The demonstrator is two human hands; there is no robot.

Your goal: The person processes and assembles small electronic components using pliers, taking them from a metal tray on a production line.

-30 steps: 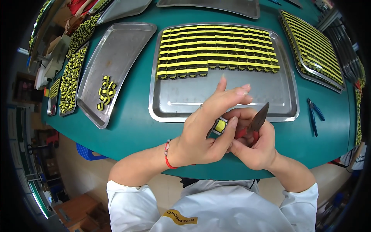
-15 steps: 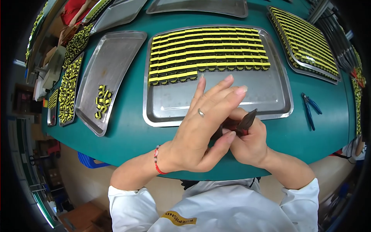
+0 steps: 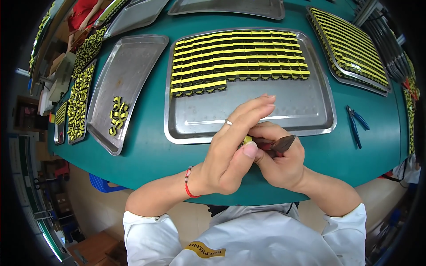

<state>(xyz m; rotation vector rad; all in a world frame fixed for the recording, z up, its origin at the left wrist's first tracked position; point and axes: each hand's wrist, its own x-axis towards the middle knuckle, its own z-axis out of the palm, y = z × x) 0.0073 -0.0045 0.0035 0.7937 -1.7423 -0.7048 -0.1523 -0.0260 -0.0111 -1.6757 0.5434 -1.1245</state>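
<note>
My left hand [image 3: 230, 155] has its thumb and fingers closed around a small yellow-and-black part [image 3: 247, 140], mostly hidden by the thumb. Pressed up against it, my right hand [image 3: 286, 166] grips a pair of pliers [image 3: 284, 143] with dark pointed jaws and red on the handles. The jaws point away to the upper right; most of the handles are covered by my fingers. Both hands are just over the near edge of a metal tray [image 3: 199, 119]. Rows of yellow-and-black parts [image 3: 239, 55] fill its far portion, the nearest row being shorter.
A narrower tray [image 3: 128, 66] on the left holds several loose parts [image 3: 118, 116]. Blue-handled cutters [image 3: 356, 126] lie on the green table [image 3: 310, 177] at right, below stacked full trays [image 3: 350, 51]. Heaped parts [image 3: 80, 102] stand far left, near a person in red [image 3: 84, 11].
My left hand has turned, its fingers drawing closer together and its thumb moving in toward them. A yellow bit of the part now shows by the thumb. The pliers have dipped slightly.
</note>
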